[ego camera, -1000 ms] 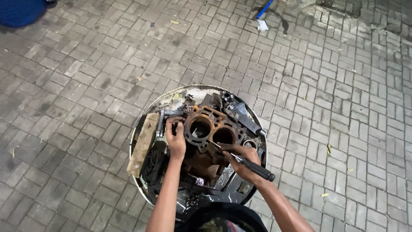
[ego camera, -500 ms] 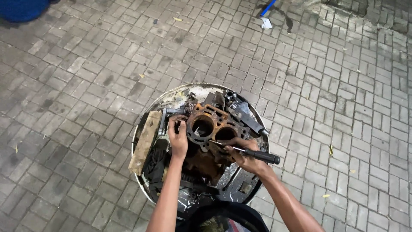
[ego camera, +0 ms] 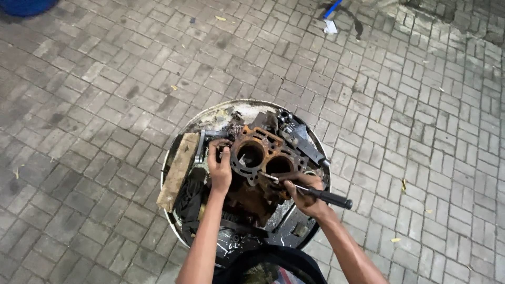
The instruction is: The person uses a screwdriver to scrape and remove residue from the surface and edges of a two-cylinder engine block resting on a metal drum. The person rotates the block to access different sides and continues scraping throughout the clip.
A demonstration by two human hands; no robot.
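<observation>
A rusty two-bore engine block [ego camera: 260, 163] sits mid-frame in a round metal basin [ego camera: 210, 118]. The left hand [ego camera: 220, 167] grips its left edge; the right hand [ego camera: 305, 193] is closed around a black-handled tool [ego camera: 315, 193] touching the block. A wooden plank [ego camera: 178, 171] lies left.

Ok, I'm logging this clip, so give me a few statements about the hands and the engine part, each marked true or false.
1. The left hand grips the rusty engine block. True.
2. The right hand is empty. False: it holds a black-handled tool.
3. The block sits in a round tub. True.
4. A wooden plank lies at the tub's right side. False: it lies at the left.
5. The ground is bare soil. False: it is paving of bricks.
</observation>
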